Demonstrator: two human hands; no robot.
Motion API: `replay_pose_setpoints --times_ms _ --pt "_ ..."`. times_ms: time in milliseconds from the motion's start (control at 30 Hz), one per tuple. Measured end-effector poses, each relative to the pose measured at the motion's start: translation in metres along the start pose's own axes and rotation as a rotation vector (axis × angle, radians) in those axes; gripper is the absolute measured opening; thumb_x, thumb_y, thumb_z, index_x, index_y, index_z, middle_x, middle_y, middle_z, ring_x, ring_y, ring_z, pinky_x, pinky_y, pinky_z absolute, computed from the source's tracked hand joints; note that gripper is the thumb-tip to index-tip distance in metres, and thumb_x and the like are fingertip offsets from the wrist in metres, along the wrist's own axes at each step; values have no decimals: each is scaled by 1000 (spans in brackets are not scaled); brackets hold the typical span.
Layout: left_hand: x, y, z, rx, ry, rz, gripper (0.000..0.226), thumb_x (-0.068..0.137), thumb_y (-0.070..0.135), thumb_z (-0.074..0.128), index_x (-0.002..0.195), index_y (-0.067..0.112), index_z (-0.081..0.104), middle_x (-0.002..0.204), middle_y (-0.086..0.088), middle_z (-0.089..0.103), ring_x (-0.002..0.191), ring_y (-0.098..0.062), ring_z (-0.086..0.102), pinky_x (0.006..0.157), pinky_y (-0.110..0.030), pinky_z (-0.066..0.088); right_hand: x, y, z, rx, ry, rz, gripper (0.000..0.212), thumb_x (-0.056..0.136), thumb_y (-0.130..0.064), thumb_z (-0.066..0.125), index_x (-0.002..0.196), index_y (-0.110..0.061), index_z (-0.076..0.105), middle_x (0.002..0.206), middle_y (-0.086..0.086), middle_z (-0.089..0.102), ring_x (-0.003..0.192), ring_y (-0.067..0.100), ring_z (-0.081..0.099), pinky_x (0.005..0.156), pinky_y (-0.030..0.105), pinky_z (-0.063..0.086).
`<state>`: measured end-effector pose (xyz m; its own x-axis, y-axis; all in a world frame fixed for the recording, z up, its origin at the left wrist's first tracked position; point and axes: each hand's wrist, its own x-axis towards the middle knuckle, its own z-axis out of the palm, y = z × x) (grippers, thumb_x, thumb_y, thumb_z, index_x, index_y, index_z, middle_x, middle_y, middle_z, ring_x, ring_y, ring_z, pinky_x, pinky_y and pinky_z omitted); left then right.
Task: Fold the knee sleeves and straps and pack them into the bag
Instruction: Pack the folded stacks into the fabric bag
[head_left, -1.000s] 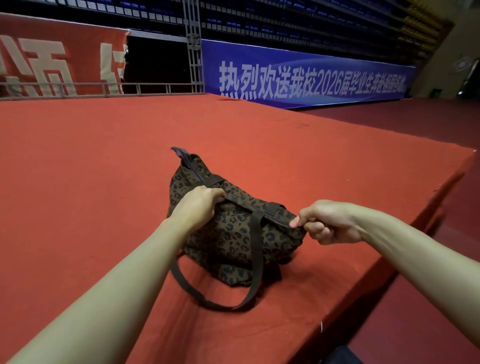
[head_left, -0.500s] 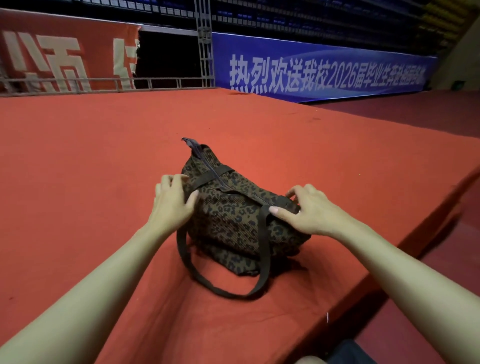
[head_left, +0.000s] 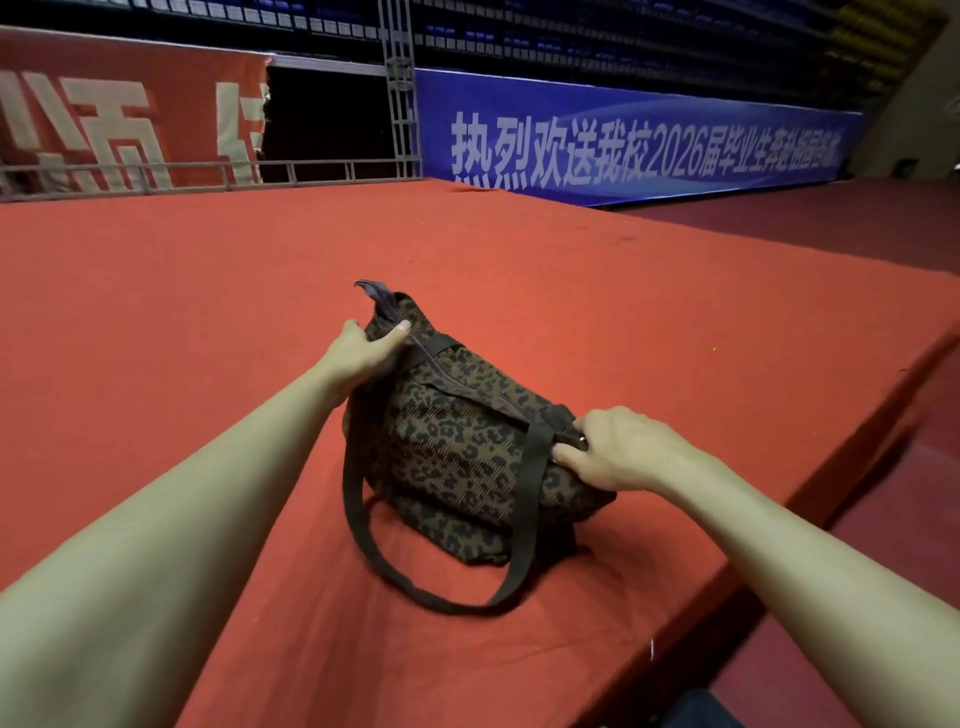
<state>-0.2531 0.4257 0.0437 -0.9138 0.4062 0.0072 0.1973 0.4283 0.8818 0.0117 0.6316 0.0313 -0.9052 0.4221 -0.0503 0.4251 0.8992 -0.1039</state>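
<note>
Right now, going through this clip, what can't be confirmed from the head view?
- Inside of the leopard-print bag: zip looks closed, fabric hides whether sleeves and straps are packed.
- Right hand: knuckles hide what its grip holds at the zip end.
- Left hand: fingers hidden behind the bag.
- Blue banner: blurred, right end unreadable.

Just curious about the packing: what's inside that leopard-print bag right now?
Nothing inside shows. The bag looks zipped along its top, with the left hand holding its far end and the right hand pinching at the near end. Its fabric hides any contents.
</note>
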Motion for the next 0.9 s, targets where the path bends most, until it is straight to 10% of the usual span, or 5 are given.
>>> replay_pose_setpoints --times_ms 133,400,900 --pt "17 16 10 8 24 43 75 89 68 66 128 4 64 127 -15 66 115 -34 63 97 -39 51 0 10 3 118 162 -91 31 99 -52 42 90 -31 62 91 -1 69 96 34 66 74 40 50" --pt "12 45 15 -119 170 155 37 104 38 61 126 9 65 121 -9 68 114 -27 64 102 -41 53 -9 57 -63 -73 564 -198 31 97 -55 45 102 -34 68 96 2 74 99 36 68 66 38 41" --pt "-70 110 104 -29 -163 245 27 106 29 58 127 13 64 131 -12 68 122 -28 65 82 -40 61 -120 167 -107 -337 406 -134 46 93 -57 38 99 -27 72 92 2 74 97 37 68 73 43 57"
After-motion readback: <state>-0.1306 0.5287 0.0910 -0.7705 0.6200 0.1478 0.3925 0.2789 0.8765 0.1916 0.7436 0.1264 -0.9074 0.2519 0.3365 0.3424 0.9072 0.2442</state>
